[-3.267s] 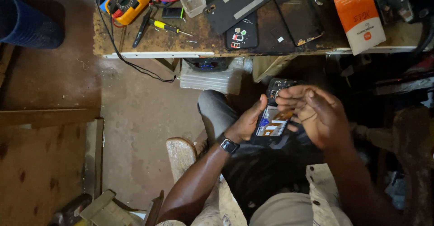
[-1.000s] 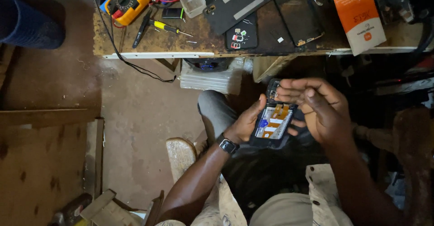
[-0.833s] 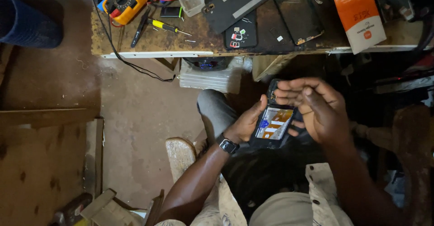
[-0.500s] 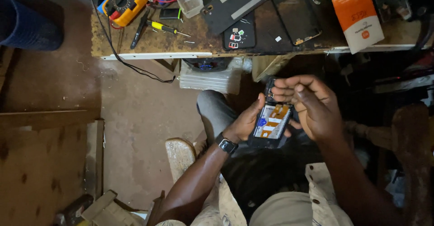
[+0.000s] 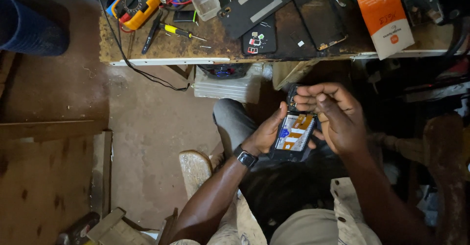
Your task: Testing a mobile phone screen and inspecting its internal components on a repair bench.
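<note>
**Hands worked on an opened phone below the table edge**

Compared with half a second earlier, both hands and the phone had barely shifted; the right hand's fingers remained bunched over the phone's upper end, and the view had dipped slightly, so the table sat a little higher in the picture.

Seen from above, the left hand [image 5: 267, 133] gripped the opened phone [image 5: 295, 136] from its left side, thumb lying along the edge. The phone was held over the person's lap, well below the table, its back removed and its white and orange insides facing up. A dark watch [image 5: 245, 157] circled the left wrist. The right hand [image 5: 333, 115] was curled over the phone's top, fingertips pinched together there; whether they held a small part or tool could not be told.

On the worn wooden table [image 5: 215, 46] above lay a yellow multimeter [image 5: 136, 1], a yellow-handled screwdriver [image 5: 180, 31], a small clear plastic container [image 5: 205, 2], several dark phone back panels [image 5: 318, 17] and an orange and white box [image 5: 383, 15]. A blue barrel [image 5: 29, 27] stood on the floor at far left.
</note>
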